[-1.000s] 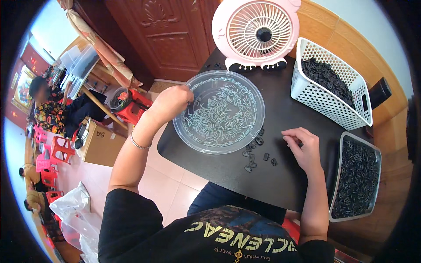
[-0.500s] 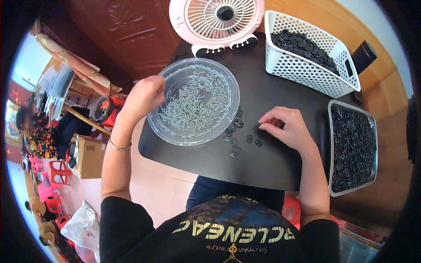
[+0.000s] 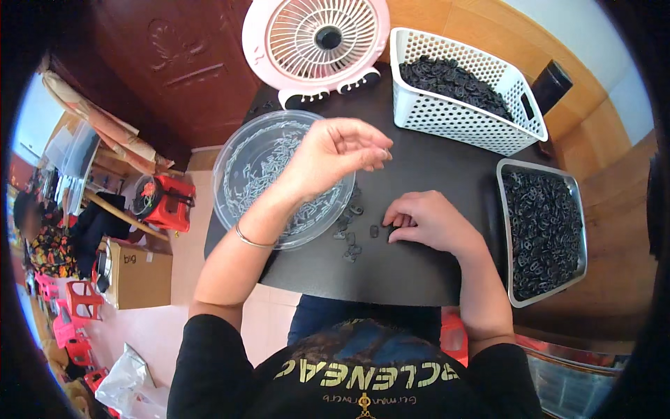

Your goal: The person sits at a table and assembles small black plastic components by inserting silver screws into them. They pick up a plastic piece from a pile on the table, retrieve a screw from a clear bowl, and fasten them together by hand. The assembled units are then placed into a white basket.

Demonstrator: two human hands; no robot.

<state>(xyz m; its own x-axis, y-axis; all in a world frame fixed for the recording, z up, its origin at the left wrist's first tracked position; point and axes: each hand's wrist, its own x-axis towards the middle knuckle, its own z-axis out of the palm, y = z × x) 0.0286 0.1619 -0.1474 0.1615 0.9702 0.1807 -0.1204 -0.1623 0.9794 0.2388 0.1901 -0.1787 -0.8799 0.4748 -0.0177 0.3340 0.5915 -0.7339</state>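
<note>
My left hand (image 3: 342, 155) hangs over the right rim of a round clear plastic tub (image 3: 227, 209) with many small silvery metal pins (image 3: 262, 167) inside. Its fingers are pinched, and a tiny pale glint, seemingly one pin, shows at the tips. Low over the dark table, my right hand (image 3: 431, 222) has thumb and fingers closed on a small black plastic piece, mostly hidden under the fingertips. Just left of it lies another black piece (image 3: 374, 231). A loose group of several black pieces (image 3: 351, 246) lies along the tub's right side.
A pink fan (image 3: 377, 42) stands at the back. Behind my right hand is a white perforated basket (image 3: 447, 119) of black pieces; a metal tray (image 3: 513, 279) of similar pieces lies at the right. A dark upright object (image 3: 551, 85) stands behind the basket.
My left hand has moved right, from the tub's left side to above its right rim. The right hand has come down onto one of the two black pieces beside it. The view has shifted slightly.
</note>
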